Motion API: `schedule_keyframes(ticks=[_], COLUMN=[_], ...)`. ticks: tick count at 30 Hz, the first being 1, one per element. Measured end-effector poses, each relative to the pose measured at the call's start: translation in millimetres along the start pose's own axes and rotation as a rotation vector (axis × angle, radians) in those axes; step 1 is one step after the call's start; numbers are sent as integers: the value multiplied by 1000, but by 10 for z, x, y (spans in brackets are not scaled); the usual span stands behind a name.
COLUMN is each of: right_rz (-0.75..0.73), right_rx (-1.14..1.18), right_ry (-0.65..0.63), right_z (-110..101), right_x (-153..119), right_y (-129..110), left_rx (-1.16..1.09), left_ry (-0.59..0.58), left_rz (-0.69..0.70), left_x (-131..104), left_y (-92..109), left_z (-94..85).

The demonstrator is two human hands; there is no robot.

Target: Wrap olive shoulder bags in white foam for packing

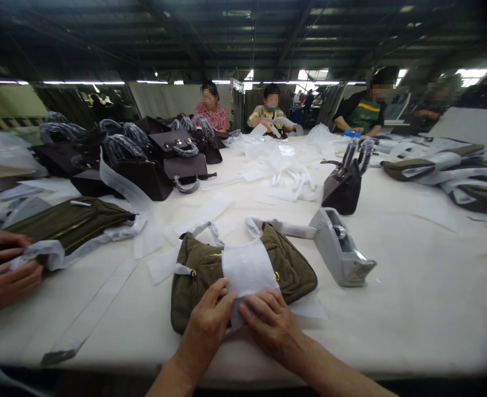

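Note:
An olive-green fabric bag (198, 256) with gold zips lies before me on the white table. A sheet of white wrapping paper (249, 264) runs over its middle. My left hand (212, 314) pinches the paper's near edge at the bag's front, thumb and fingers together. Close by on the right, my right hand (270, 322) presses on the same edge with bent fingers. The bag's strap (214, 231) is wrapped in white material. Its underside is hidden.
A grey tape dispenser (342, 248) stands right of the bag, near a small dark handbag (345, 182). Dark handbags (144, 165) crowd the back left. At left, another person's hands (7, 270) work on a second olive bag (78, 218). Several people sit across the table.

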State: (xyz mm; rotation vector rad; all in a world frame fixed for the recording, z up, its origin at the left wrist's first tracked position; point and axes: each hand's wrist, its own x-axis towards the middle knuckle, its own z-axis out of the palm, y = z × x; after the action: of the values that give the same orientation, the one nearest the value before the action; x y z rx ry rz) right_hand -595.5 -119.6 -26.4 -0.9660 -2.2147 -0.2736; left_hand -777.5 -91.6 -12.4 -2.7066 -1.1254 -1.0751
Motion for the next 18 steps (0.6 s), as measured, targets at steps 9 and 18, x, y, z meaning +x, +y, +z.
schedule_keyframes(ticks=[9, 18], right_rz=[-13, 35], right_rx=[-40, 37], right_ry=[-11, -66], right_z=[-45, -147], right_x=[73, 85], right_y=[8, -52], left_rx=[120, 186], left_ry=[25, 95], left_rz=[74, 188], left_x=[41, -154], left_y=[27, -55], left_z=[47, 54])
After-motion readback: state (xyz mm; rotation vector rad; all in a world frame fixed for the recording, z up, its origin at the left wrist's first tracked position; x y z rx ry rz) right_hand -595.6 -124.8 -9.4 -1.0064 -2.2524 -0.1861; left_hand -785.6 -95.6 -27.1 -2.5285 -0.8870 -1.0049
